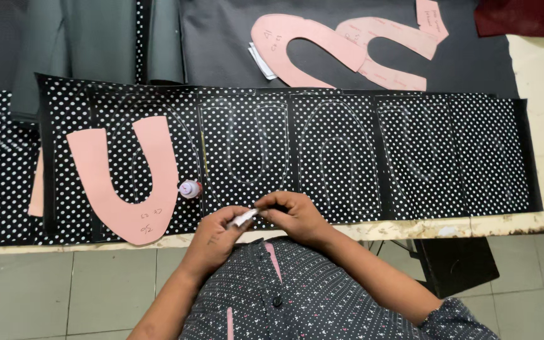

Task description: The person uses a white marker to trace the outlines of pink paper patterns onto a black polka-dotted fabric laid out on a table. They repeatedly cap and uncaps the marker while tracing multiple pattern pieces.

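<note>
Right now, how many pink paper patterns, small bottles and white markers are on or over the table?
Pink U-shaped patterns: 3
Small pink pieces: 2
Small bottle: 1
White marker, held in both hands: 1
Total: 7

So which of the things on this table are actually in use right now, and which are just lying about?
In use:
- white marker, held between left hand and right hand
- spotted cloth, with outlines traced on it
- pink U-shaped pattern lying on the cloth
- small bottle beside that pattern

Lying about:
- spare pink patterns at the far edge
- grey sheet
- dark red cloth
</note>
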### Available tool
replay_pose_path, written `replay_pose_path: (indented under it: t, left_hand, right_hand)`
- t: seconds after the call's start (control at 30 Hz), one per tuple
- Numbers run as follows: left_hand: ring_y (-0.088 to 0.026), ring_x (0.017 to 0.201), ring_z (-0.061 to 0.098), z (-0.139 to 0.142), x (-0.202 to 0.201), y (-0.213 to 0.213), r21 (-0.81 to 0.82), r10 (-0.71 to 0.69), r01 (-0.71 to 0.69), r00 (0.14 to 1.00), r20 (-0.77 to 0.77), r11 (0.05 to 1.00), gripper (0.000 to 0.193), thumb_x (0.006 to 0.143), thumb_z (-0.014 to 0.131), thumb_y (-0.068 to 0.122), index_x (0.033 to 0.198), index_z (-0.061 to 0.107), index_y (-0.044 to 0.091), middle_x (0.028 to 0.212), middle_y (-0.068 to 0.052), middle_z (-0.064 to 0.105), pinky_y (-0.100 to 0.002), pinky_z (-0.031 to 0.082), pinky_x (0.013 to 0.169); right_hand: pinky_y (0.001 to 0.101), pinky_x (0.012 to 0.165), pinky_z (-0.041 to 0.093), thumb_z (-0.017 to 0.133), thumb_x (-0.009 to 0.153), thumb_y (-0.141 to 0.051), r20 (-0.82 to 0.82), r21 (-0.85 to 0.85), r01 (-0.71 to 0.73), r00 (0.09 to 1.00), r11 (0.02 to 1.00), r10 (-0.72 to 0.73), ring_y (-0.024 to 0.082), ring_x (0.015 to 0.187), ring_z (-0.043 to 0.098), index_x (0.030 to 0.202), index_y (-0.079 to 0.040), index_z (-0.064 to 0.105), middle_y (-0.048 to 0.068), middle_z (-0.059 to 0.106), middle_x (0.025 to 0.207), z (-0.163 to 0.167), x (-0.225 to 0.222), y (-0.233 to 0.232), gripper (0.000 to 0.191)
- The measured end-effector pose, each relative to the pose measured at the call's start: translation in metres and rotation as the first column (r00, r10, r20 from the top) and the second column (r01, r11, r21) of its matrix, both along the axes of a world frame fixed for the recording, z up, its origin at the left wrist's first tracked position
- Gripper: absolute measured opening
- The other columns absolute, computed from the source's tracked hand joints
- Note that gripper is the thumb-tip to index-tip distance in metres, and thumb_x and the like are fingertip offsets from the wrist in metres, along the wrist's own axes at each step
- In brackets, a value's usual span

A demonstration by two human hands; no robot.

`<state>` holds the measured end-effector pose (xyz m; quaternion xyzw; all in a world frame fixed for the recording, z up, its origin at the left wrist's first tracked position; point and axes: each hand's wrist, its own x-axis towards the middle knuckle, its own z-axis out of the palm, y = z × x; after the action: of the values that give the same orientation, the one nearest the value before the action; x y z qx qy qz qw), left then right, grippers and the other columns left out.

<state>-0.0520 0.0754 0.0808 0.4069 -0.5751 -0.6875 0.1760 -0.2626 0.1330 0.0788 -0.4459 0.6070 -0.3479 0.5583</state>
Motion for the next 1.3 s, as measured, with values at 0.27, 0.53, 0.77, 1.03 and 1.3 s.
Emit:
replay_pose_path:
  t: [0.27, 0.53, 0.77, 1.03, 1.3]
  left_hand:
    - [-0.008, 0.08, 0.06, -0.019, -0.001, 0.004, -0.161, -0.005, -0.006, 0.998, -0.066, 0.987, 0.021, 0.098, 0.061, 0.016, 0.104, 0.075, 0.002, 0.087, -0.001, 0.068, -0.023, 0.048, 0.073]
    - [-0.009, 0.079, 0.061, -0.015, -0.008, 0.005, -0.072, 0.019, -0.02, 1.0, -0.016, 0.997, 0.019, 0.095, 0.064, 0.016, 0.101, 0.077, 0.003, 0.086, -0.001, 0.07, -0.024, 0.049, 0.072]
    - [-0.009, 0.08, 0.065, -0.022, -0.011, 0.004, 0.019, 0.101, -0.1, 0.993, -0.054, 0.995, 0.017, 0.094, 0.066, 0.016, 0.097, 0.074, 0.001, 0.087, -0.003, 0.074, -0.023, 0.052, 0.073]
    - [-0.007, 0.078, 0.061, -0.027, -0.011, 0.002, 0.015, 0.133, -0.132, 0.99, -0.048, 0.991, 0.022, 0.095, 0.067, 0.019, 0.101, 0.075, 0.0, 0.087, -0.002, 0.073, -0.023, 0.05, 0.071]
    - [-0.007, 0.079, 0.059, -0.028, -0.007, 0.001, -0.031, 0.048, -0.052, 0.994, -0.099, 0.998, 0.026, 0.099, 0.063, 0.019, 0.102, 0.078, -0.002, 0.087, -0.003, 0.072, -0.023, 0.048, 0.071]
  right_hand:
    - [0.0275, 0.074, 0.057, 0.069, 0.092, -0.014, -0.157, -0.154, -0.143, 0.98, 0.978, 0.119, 0.013, 0.083, 0.069, 0.104, -0.007, 0.076, 0.002, 0.071, 0.095, -0.003, -0.008, 0.001, 0.016]
    - [0.0276, 0.072, 0.055, 0.075, 0.092, -0.019, -0.219, -0.189, -0.212, 0.961, 0.959, 0.169, 0.011, 0.082, 0.067, 0.096, -0.005, 0.076, 0.002, 0.07, 0.092, -0.004, -0.015, 0.0, 0.015]
    - [0.0265, 0.074, 0.057, 0.075, 0.089, -0.016, -0.025, -0.03, -0.204, 0.979, 0.978, 0.204, 0.01, 0.083, 0.069, 0.098, -0.005, 0.074, 0.001, 0.074, 0.091, -0.002, -0.017, -0.002, 0.014]
    - [0.0328, 0.1, 0.051, 0.067, 0.09, -0.011, -0.194, -0.386, -0.158, 0.977, 0.909, 0.087, 0.019, 0.117, 0.063, 0.108, -0.007, 0.072, 0.006, 0.067, 0.119, 0.007, -0.017, -0.005, 0.019]
    - [0.0278, 0.082, 0.059, 0.074, 0.091, -0.019, -0.118, -0.107, -0.218, 0.971, 0.97, 0.206, 0.012, 0.092, 0.071, 0.107, -0.006, 0.075, 0.005, 0.077, 0.102, 0.0, -0.014, -0.01, 0.021]
